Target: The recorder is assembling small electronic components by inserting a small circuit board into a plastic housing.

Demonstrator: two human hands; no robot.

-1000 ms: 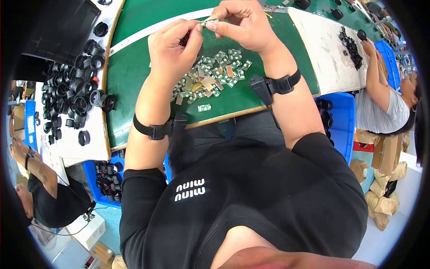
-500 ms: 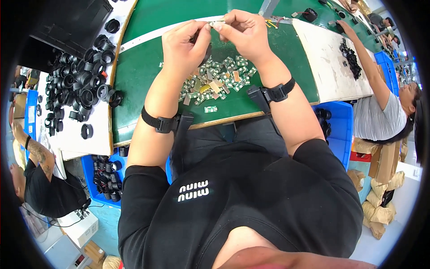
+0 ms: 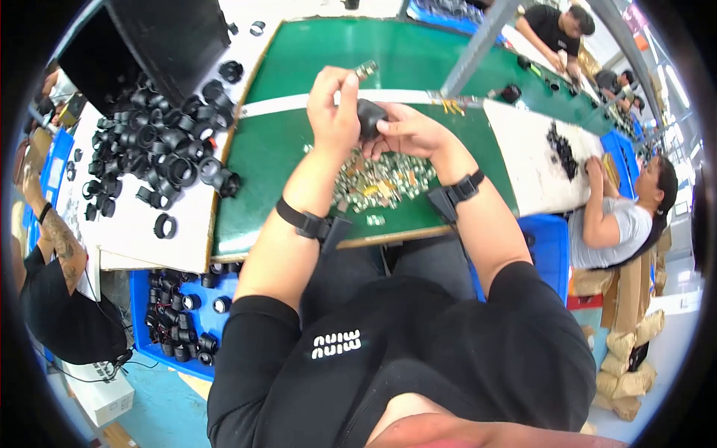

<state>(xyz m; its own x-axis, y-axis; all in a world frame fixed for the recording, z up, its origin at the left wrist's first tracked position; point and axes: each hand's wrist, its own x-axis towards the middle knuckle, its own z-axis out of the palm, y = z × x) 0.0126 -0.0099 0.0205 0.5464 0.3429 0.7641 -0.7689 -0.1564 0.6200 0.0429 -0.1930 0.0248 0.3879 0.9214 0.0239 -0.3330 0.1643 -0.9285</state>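
Right hand (image 3: 412, 130) moved onto black part (image 3: 369, 118); left hand (image 3: 333, 112) pinching board (image 3: 366, 70)

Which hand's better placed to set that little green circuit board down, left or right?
Left, most likely: the left hand already pinches the green circuit board, while the right hand holds the black rounded part.

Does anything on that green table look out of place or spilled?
Mildly: one small circuit board lies alone toward the near edge of the green table, apart from the loose pile of boards. Nothing looks clearly spilled or damaged.
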